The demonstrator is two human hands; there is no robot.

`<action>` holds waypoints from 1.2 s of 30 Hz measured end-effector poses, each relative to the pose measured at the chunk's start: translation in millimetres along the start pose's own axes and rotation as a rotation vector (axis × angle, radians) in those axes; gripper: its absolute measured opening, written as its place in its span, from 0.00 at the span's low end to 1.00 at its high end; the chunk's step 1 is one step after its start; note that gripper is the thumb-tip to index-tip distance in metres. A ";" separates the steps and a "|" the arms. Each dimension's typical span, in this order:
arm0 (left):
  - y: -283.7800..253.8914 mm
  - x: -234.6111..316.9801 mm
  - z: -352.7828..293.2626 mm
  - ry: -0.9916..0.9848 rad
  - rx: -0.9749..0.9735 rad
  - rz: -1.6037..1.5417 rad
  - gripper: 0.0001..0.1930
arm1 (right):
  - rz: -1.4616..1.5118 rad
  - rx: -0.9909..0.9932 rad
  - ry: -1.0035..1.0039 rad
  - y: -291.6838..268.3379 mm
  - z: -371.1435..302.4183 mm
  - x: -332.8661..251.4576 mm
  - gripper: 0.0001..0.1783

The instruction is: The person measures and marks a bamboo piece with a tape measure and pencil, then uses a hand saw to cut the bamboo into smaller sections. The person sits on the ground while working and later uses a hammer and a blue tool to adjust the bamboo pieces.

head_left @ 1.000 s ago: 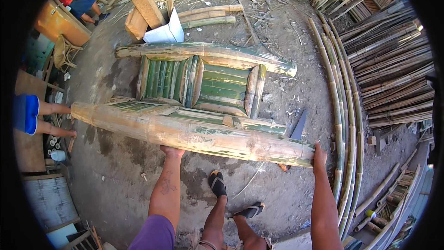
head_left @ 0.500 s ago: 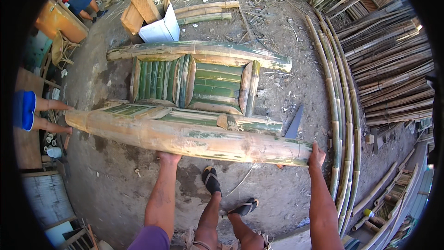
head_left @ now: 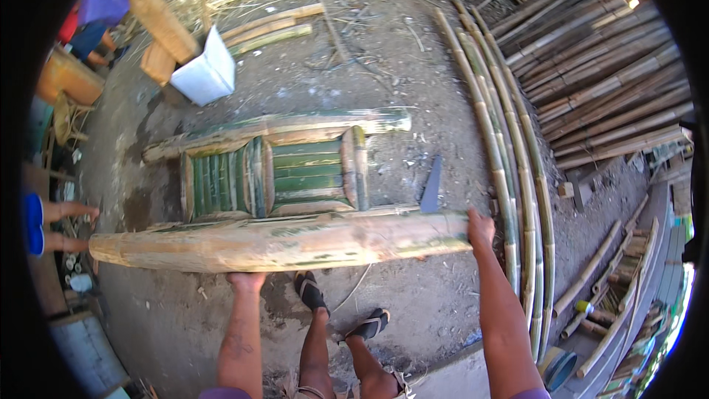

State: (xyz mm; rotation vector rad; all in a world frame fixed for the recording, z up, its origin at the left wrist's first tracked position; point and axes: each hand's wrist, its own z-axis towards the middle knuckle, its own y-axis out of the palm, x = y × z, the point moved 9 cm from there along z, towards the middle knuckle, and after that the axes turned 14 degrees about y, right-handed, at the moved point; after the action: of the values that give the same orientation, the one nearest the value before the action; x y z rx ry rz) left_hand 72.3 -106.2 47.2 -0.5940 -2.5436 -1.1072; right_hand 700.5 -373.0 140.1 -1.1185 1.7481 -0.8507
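Since the frame half a second ago, the thick bamboo beam (head_left: 288, 242) has levelled out across the view and now hides most of the slatted bit that was peeking out behind it. Background stuff has slid left too, so the camera shifted as well.

Closest up you've got two feet in sandals (head_left: 310, 292) on the dirt, just below the beam. Left hand (head_left: 247, 281) is up against the beam's underside, a bit left of its middle; fingers are mostly hidden, so can't tell how far they're curled. Right hand (head_left: 481, 227) is wrapped around the right end, gripping it.

Right behind the beam are two green slatted panels (head_left: 306, 174) side by side in a bamboo frame, with a blue-grey blade (head_left: 431, 183) on the ground to their right. Past the panels runs a second thick beam (head_left: 295, 127). Long bamboo poles (head_left: 484, 107) lie along the right side.

Further out there's a white box-like thing (head_left: 207, 70) beside a leaning wooden post (head_left: 164, 11), plus a big pile of bamboo strips (head_left: 605, 74) at upper right.
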 end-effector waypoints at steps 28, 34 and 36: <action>-130.0 -638.0 -21.1 -0.060 -0.562 2.500 0.16 | 0.105 -0.913 0.130 192.1 182.3 266.0 0.19; -142.0 -648.5 -21.1 0.185 -0.475 2.640 0.20 | 0.138 -0.969 0.078 240.3 206.0 262.6 0.17; -133.4 -653.7 -38.5 0.146 -0.483 2.485 0.19 | 0.184 -0.972 0.092 240.3 204.4 257.3 0.17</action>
State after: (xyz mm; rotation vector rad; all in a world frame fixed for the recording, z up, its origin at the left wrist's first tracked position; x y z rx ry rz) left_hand 579.5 -380.5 -290.5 -2.2515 0.0186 -0.3657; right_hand 751.2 -542.7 -226.5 -1.4773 2.3714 0.1286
